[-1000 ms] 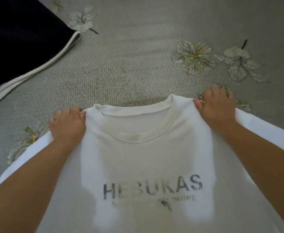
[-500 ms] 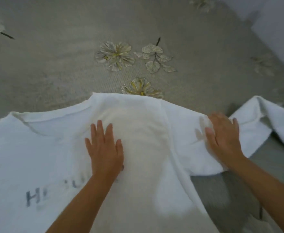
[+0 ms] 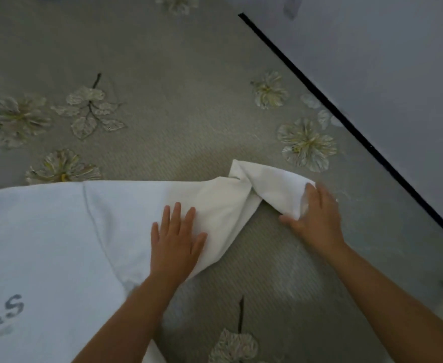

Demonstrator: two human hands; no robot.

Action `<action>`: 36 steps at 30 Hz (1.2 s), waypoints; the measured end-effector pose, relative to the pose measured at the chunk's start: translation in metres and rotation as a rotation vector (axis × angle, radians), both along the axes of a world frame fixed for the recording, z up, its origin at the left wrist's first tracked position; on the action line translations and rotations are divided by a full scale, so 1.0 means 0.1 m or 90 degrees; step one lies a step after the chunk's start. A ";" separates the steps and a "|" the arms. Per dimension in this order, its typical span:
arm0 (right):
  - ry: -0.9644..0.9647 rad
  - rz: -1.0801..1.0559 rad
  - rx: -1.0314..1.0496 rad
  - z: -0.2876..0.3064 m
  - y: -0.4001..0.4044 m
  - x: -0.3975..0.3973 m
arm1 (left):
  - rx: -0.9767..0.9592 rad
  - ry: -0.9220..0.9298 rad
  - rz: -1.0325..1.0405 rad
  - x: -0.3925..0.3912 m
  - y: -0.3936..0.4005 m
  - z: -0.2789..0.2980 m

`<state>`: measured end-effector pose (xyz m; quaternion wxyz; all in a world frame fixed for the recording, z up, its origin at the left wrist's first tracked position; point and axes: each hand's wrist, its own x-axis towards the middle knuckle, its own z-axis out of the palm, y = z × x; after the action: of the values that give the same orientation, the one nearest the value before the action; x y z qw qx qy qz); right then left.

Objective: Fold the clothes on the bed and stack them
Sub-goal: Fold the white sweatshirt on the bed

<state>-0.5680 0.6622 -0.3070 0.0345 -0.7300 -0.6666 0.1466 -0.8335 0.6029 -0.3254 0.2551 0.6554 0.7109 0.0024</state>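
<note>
On the bed, white shirt reads "AS".

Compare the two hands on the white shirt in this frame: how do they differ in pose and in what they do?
The left hand lies flat with fingers straight, pressing the white shirt near the shoulder; the right hand has its thumb and fingers round the end of the sleeve. The left hand rests on smooth cloth; the right hand holds a twisted, bunched part. Both touch the same shirt on the flowered bedspread.
</note>
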 end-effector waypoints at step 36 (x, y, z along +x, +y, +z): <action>0.358 -0.287 0.188 -0.16 0.50 0.82 | -0.082 0.111 -0.033 0.92 0.07 0.04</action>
<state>-0.4858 0.7122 -0.3226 0.3522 -0.7767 -0.4678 0.2319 -0.7417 0.6098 -0.3214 0.2337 0.6536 0.7119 -0.1067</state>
